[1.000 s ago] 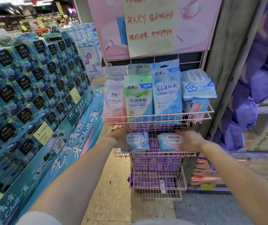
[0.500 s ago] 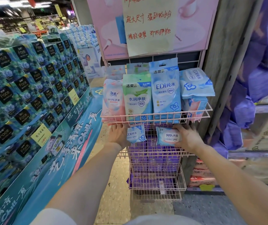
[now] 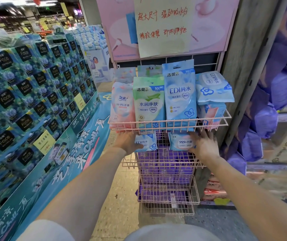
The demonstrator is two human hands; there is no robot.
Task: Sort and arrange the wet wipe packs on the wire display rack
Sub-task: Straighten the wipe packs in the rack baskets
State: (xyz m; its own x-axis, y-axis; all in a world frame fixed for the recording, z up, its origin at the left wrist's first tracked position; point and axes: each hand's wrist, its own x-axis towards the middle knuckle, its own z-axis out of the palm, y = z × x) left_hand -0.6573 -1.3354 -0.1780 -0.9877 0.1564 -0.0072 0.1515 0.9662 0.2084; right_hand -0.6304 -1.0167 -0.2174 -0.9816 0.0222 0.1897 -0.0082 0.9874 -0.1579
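Left hand (image 3: pixel 128 143) and right hand (image 3: pixel 204 145) each hold a small pack, just under the top basket (image 3: pixel 170 121).
The left hand pinches the blue EDI pack (image 3: pixel 147 142) at its left edge, thumb across the front. The right hand grips the 99.9% pack (image 3: pixel 180 141) at its right edge. Above, tall packs (image 3: pixel 180 94) stand upright in the pink wire rack (image 3: pixel 167 200).

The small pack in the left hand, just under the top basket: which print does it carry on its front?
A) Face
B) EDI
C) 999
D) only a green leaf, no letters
B: the small blue pack that the left hand holds reads EDI beside a blue flower mark, while the pack marked 999 is held by the right hand.
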